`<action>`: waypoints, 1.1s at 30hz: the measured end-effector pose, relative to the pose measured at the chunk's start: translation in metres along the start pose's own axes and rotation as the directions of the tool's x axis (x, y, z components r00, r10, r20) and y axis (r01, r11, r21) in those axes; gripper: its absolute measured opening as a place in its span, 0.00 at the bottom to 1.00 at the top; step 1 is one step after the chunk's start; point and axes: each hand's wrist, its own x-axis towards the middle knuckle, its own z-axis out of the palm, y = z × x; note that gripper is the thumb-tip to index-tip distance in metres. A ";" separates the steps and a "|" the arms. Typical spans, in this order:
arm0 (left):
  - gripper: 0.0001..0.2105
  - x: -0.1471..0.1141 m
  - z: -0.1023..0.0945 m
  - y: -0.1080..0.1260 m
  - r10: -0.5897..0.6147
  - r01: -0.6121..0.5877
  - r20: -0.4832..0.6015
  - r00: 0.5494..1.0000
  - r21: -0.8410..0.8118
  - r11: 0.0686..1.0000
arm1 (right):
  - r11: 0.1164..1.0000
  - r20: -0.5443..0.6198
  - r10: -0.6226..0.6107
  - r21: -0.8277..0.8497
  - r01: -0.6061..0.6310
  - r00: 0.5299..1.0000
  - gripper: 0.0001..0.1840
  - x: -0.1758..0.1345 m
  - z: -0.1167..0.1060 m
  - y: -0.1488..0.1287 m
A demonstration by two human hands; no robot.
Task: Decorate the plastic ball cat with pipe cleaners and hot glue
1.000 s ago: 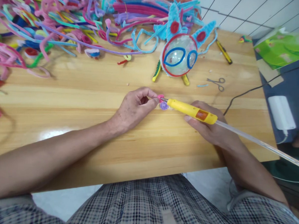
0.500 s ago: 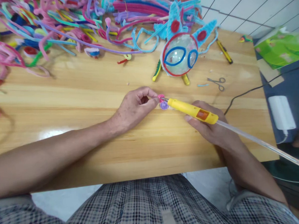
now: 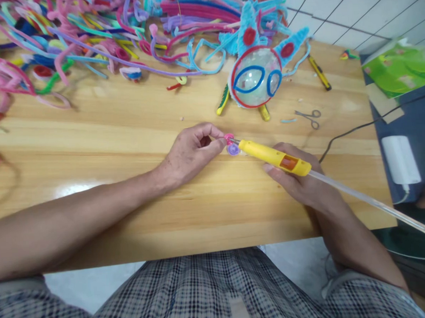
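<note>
My right hand (image 3: pixel 299 173) is wrapped round a yellow hot glue gun (image 3: pixel 265 154). A long clear glue stick (image 3: pixel 371 204) runs out of its back end toward the lower right. The gun's metal nozzle touches or nearly touches a small pink coiled piece (image 3: pixel 228 138), which looks like pipe cleaner. Thumb and forefinger of my left hand (image 3: pixel 194 150) pinch the pink piece at its left side. Just below it is a small purple spiral disc (image 3: pixel 233 150); whether the two are joined I cannot tell.
A big heap of coloured pipe cleaners (image 3: pixel 95 32) covers the back left. A clear ball with blue fuzzy ears (image 3: pixel 256 80) stands beyond my hands, in front of yellow-handled pliers (image 3: pixel 223 101). Scissors (image 3: pixel 310 118), a yellow cutter (image 3: pixel 319 72) and a black cable (image 3: pixel 353 126) lie right.
</note>
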 end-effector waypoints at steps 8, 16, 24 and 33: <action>0.08 0.000 -0.001 0.001 -0.005 0.005 0.000 1.000 0.012 1.000 | 0.998 0.013 0.040 0.037 -0.041 0.999 0.04 0.001 -0.002 0.000; 0.10 0.001 0.000 -0.004 -0.005 0.006 -0.033 0.999 0.016 1.000 | 0.987 0.008 0.094 0.129 -0.095 0.995 0.11 -0.003 -0.004 0.011; 0.10 0.000 -0.001 -0.004 0.017 -0.017 -0.045 0.999 0.004 1.000 | 0.965 -0.042 0.151 0.222 -0.138 0.988 0.13 -0.005 -0.008 0.018; 0.13 0.000 0.001 0.001 0.006 -0.006 -0.037 0.999 0.004 1.000 | 0.995 0.002 0.076 0.065 -0.076 0.997 0.07 -0.002 -0.009 0.000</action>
